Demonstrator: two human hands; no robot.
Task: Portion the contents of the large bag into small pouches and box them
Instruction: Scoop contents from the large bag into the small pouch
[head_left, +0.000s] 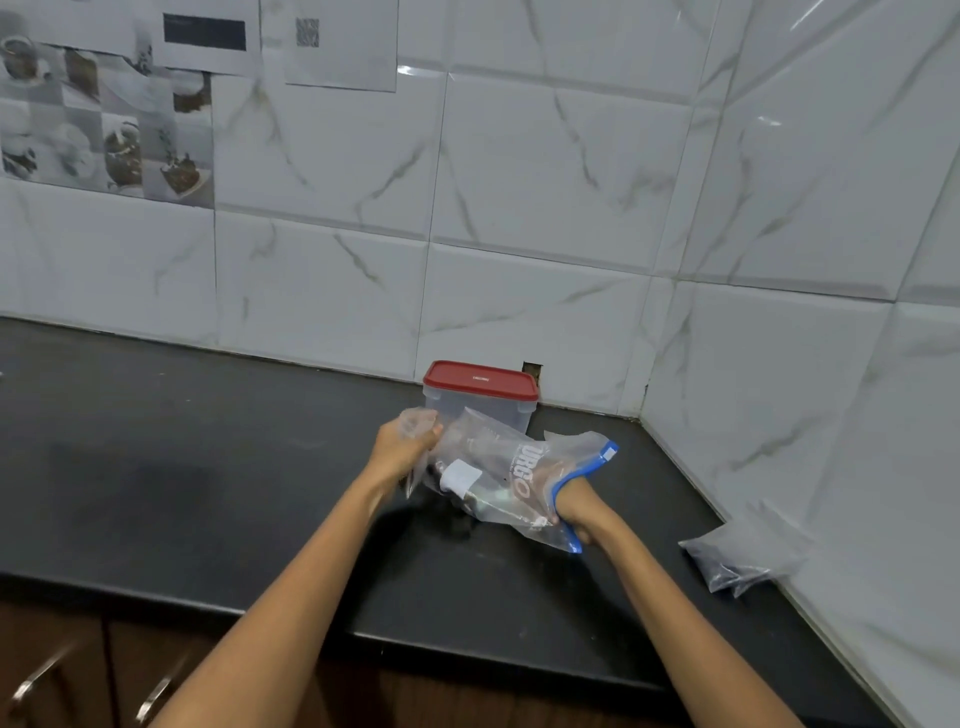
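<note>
A large clear zip bag (511, 480) with a blue zip edge and dark contents lies tilted over the black counter (182, 467). My right hand (574, 506) grips its blue-edged mouth at the lower right. My left hand (402, 441) holds a crumpled clear small pouch (415, 420) against the big bag's far left end. Behind them stands a clear plastic box (480, 400) with its red lid on. A small filled pouch (735, 553) with dark contents lies at the right by the side wall.
White tiled walls meet in a corner at the back right. Printed sheets (130, 104) hang on the wall at the upper left. Brown cabinet doors with metal handles (41, 675) sit below the counter's front edge.
</note>
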